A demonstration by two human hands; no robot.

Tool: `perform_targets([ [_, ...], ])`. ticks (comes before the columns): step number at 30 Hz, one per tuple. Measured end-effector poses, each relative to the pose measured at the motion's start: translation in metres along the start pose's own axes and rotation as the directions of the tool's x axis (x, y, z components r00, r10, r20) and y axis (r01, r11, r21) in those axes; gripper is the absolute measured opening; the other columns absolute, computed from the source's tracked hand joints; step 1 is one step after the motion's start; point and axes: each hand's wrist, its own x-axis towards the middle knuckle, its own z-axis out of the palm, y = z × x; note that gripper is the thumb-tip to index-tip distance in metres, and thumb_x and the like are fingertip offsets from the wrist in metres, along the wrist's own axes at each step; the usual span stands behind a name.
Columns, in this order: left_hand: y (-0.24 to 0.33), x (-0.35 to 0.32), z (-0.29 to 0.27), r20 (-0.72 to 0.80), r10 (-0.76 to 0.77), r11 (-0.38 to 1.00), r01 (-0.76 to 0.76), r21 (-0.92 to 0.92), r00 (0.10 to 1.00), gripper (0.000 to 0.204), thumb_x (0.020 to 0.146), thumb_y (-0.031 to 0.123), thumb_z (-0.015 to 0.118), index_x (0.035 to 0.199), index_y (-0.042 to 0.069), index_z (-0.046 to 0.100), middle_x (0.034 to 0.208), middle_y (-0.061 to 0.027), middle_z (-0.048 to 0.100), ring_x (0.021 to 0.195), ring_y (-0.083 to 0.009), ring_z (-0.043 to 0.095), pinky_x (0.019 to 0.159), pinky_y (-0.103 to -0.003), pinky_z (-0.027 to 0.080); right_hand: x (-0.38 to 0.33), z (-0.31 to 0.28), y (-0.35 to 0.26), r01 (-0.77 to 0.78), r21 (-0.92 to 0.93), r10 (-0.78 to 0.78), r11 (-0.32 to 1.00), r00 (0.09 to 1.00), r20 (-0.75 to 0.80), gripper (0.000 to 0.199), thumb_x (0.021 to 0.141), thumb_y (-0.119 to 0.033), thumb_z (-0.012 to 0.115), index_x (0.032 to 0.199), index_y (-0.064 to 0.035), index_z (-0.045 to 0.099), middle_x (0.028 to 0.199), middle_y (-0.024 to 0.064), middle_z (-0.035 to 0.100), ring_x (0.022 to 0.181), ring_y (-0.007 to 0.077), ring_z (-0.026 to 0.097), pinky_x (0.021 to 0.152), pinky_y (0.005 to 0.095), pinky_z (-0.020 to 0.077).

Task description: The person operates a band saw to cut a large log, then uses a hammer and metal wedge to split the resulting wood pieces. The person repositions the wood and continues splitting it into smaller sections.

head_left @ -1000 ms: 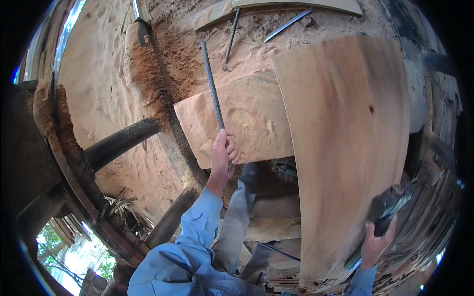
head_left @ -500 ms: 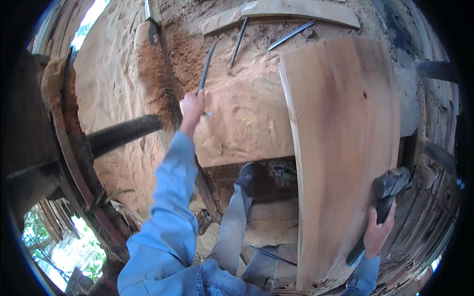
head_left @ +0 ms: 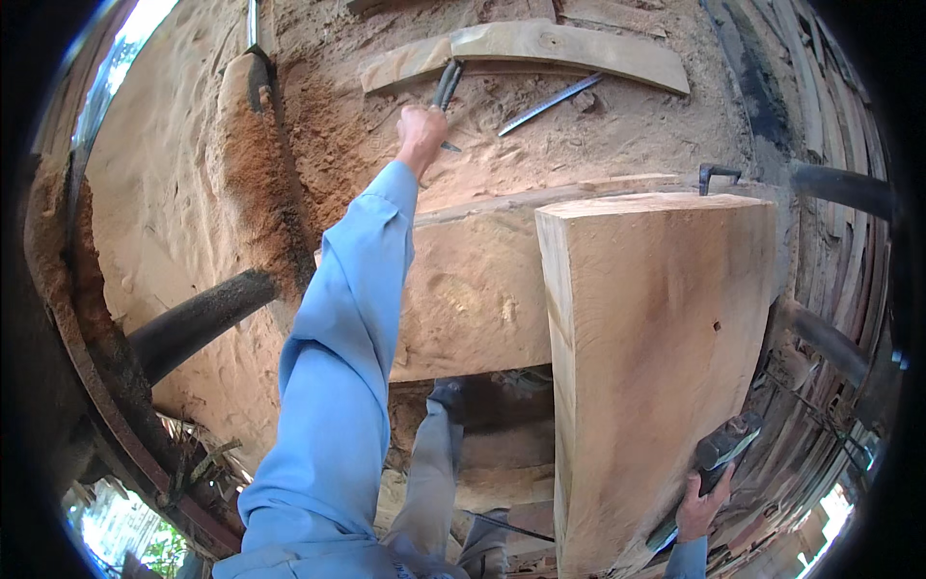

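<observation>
My left hand point(head_left: 422, 133) reaches far forward, fingers closed around a dark metal rod point(head_left: 447, 85). Two rod ends show side by side beyond my knuckles, and a pointed tip point(head_left: 450, 147) sticks out beside them. At the lower right, my right hand point(head_left: 702, 510) grips a hammer by its dark handle; the heavy dark hammer head point(head_left: 728, 439) lies against the right edge of a thick wooden slab point(head_left: 661, 328). The slab stands tilted, its far end raised, with a small dark knot on its face. Behind that end is a bent black iron bar point(head_left: 719, 174).
A sawdust-covered timber surface point(head_left: 473, 289) spans the middle. Beyond it lie a pale curved board point(head_left: 569, 50) and a thin flat metal strip point(head_left: 550, 103). Dark round poles flank both sides, a left pole point(head_left: 203, 323) and a right pole point(head_left: 844, 190). Stacked boards point(head_left: 820, 87) line the right.
My left hand has moved forward and right, bringing its rod beside the one lying there. The slab's far end now appears nearer and tilted up. My right hand and the hammer have shifted lower and left.
</observation>
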Motion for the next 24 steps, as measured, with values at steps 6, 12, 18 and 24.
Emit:
perform_targets([
  [6, -0.005, 0.004, -0.027, 0.009, 0.027, 0.943, -0.022, -0.332, 1.0, 0.026, 0.09, 0.021, 0.062, 0.071, 0.003, 0.064, 0.058, 0.0017, 0.049, 0.05, -0.0092, 0.04, 0.045, -0.031, 0.033, -0.002, -0.002, -0.005, -0.128, 0.107, 0.129, 0.986, 0.992, 0.001, 0.08, 0.086, -0.024, 0.068, 0.143, 0.0128, 0.026, 0.139, 0.027, 0.04, 0.128, 0.0348, 0.041, 0.108, 0.042, 0.0314],
  [12, 0.022, 0.018, -0.041, -0.006, 0.099, 0.819, -0.085, -0.567, 0.995, 0.026, 0.091, 0.023, 0.062, 0.077, 0.001, 0.065, 0.058, 0.0036, 0.046, 0.051, -0.0074, 0.038, 0.046, -0.028, 0.029, -0.002, -0.003, -0.005, -0.102, 0.084, 0.103, 0.991, 0.995, -0.008, 0.078, 0.087, -0.024, 0.066, 0.143, 0.0128, 0.026, 0.139, 0.0281, 0.039, 0.128, 0.0355, 0.041, 0.107, 0.0419, 0.0325],
  [18, -0.082, -0.037, -0.091, 0.123, 0.08, 0.993, -0.07, -0.09, 0.989, 0.032, 0.092, 0.026, 0.061, 0.105, -0.001, 0.07, 0.062, 0.0023, 0.051, 0.051, -0.0078, 0.042, 0.045, -0.029, 0.034, -0.003, -0.002, 0.0, -0.161, 0.117, 0.161, 0.98, 0.987, 0.015, 0.075, 0.089, -0.023, 0.064, 0.144, 0.0095, 0.026, 0.141, 0.0274, 0.038, 0.131, 0.0356, 0.038, 0.109, 0.0417, 0.0308],
  [24, -0.136, -0.085, -0.105, 0.278, -0.056, 0.982, 0.102, -0.156, 0.959, 0.032, 0.094, 0.031, 0.059, 0.083, 0.001, 0.065, 0.063, 0.0032, 0.048, 0.05, -0.0062, 0.04, 0.044, -0.026, 0.033, 0.001, -0.005, 0.004, -0.133, 0.108, 0.132, 0.985, 0.991, 0.008, 0.075, 0.089, -0.024, 0.065, 0.144, 0.0102, 0.027, 0.142, 0.0277, 0.037, 0.13, 0.0339, 0.039, 0.109, 0.0401, 0.0304],
])
